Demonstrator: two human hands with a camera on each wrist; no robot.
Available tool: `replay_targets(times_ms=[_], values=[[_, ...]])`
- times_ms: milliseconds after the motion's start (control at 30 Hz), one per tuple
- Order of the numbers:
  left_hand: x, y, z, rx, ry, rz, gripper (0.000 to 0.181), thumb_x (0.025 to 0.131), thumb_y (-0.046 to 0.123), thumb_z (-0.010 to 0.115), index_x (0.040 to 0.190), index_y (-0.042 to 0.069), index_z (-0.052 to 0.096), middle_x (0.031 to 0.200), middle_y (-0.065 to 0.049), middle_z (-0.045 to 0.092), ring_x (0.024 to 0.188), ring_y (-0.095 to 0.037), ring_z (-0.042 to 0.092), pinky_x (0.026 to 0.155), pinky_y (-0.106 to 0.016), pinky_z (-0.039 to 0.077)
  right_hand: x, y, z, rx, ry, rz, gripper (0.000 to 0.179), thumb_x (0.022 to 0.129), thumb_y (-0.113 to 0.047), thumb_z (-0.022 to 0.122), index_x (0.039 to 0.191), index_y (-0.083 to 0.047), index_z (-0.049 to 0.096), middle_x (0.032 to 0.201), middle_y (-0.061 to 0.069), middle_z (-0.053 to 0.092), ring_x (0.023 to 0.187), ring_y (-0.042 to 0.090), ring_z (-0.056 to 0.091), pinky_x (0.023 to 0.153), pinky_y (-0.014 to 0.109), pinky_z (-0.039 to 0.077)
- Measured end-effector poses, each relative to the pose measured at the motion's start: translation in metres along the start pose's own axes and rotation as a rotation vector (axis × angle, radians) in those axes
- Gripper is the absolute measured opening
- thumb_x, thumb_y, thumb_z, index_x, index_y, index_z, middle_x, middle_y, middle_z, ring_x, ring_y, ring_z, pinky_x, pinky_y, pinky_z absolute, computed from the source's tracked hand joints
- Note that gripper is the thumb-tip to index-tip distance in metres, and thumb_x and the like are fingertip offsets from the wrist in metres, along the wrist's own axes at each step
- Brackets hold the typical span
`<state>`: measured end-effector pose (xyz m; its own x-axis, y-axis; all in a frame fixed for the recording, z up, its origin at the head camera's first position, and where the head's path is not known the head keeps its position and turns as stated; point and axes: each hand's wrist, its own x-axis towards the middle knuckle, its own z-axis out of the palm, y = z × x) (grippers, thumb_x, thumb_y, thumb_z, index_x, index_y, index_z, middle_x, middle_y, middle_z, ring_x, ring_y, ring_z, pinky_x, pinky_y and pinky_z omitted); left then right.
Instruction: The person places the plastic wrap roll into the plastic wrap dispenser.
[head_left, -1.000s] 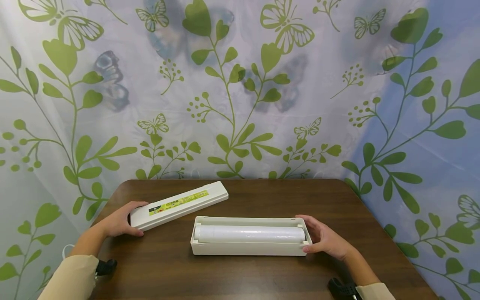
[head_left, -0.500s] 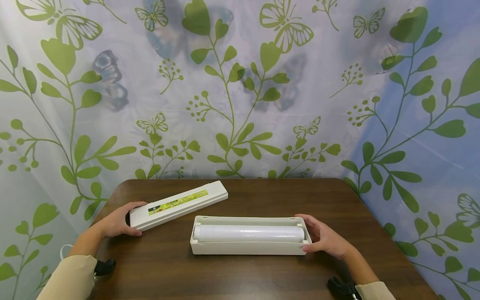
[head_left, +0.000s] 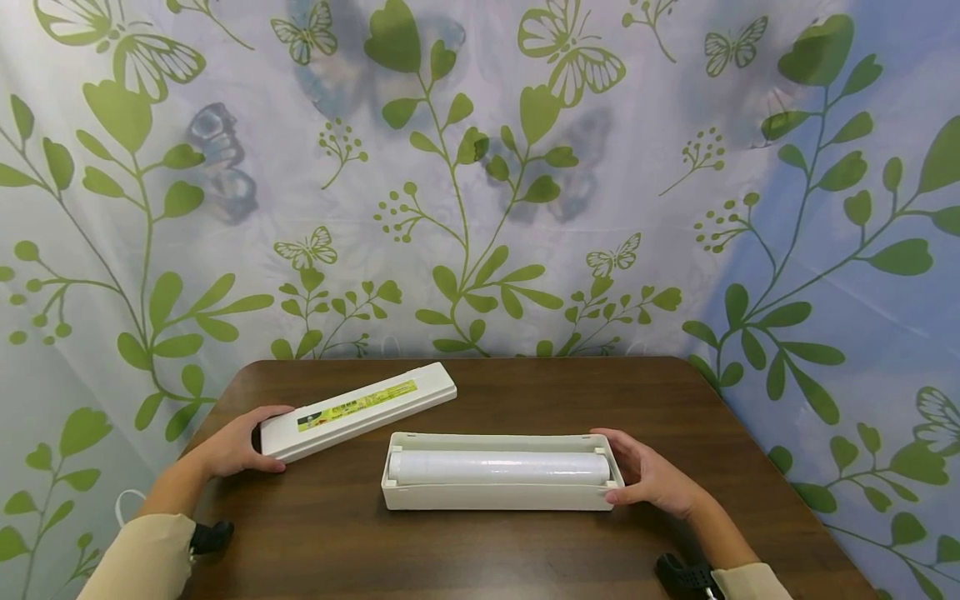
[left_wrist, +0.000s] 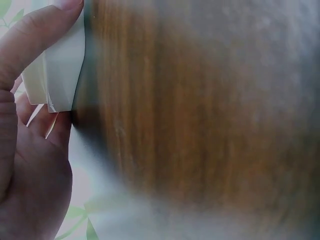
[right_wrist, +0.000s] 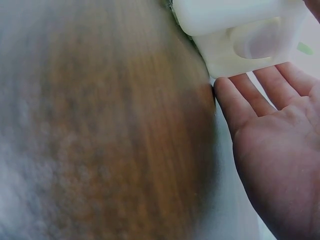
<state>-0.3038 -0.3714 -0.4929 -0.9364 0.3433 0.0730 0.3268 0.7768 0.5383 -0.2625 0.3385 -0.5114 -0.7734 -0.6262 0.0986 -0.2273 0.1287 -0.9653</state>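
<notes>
Leafy curtain, brown table: box of wrap uncovered between two hands

A curtain point(head_left: 480, 167) printed with green leaves and butterflies hangs behind a brown table point(head_left: 517, 558). The left hand point(head_left: 242, 442) holds the lid point(head_left: 360, 422) by its left end, thumb on the near side and fingers on the far side. The right hand point(head_left: 654, 479) spans the right end of the box point(head_left: 497, 499), its thumb at the near corner and its fingers round the far one; the right wrist view shows fingers against an end wall with a rounded cutout point(right_wrist: 257, 39).

The box stands on the table, long side toward the person, its top open. Inside, a shiny white roll point(head_left: 498, 468) lies lengthwise, nearly filling the length. The lid sits slantwise, left of and beyond the box and apart from it, a yellow-green label point(head_left: 357, 405) facing up; its underside is hidden. Beige sleeves point(head_left: 142, 560) come in at the lower corners.
</notes>
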Motion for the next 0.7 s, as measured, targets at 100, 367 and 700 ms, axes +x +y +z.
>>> replay_targets(times_ms=[100, 367, 700], values=[[-0.0006, 0.0007, 0.0005, 0.0, 0.004, -0.002, 0.092, 0.068, 0.039, 0.095, 0.145, 0.011, 0.052, 0.136, -0.018, 0.058, 0.111, -0.027, 0.054, 0.087, -0.032, 0.043, -0.0001, 0.0001, -0.0001, 0.001, -0.001, -0.001, 0.092, 0.084, 0.001, 0.077, 0.157, 0.005, 0.021, 0.15, 0.035, 0.038, 0.123, 0.015, 0.058, 0.096, 0.034, 0.057], [-0.0002, 0.0, 0.0028, 0.002, 0.027, 0.0, 0.09, 0.068, 0.038, 0.095, 0.143, 0.01, 0.054, 0.133, -0.018, 0.06, 0.107, -0.025, 0.054, 0.085, -0.032, 0.044, -0.0003, -0.0006, 0.0004, -0.002, -0.002, -0.004, 0.093, 0.084, 0.001, 0.077, 0.156, 0.007, 0.02, 0.15, 0.036, 0.038, 0.123, 0.015, 0.058, 0.096, 0.033, 0.056], [0.0009, 0.0001, 0.0064, -0.01, 0.052, 0.014, 0.087, 0.067, 0.035, 0.096, 0.139, 0.01, 0.054, 0.129, -0.014, 0.061, 0.102, -0.019, 0.054, 0.082, -0.027, 0.044, -0.0002, -0.0017, 0.0007, -0.012, 0.003, 0.007, 0.092, 0.084, 0.0, 0.078, 0.156, 0.005, 0.021, 0.151, 0.036, 0.036, 0.124, 0.012, 0.057, 0.097, 0.032, 0.056]])
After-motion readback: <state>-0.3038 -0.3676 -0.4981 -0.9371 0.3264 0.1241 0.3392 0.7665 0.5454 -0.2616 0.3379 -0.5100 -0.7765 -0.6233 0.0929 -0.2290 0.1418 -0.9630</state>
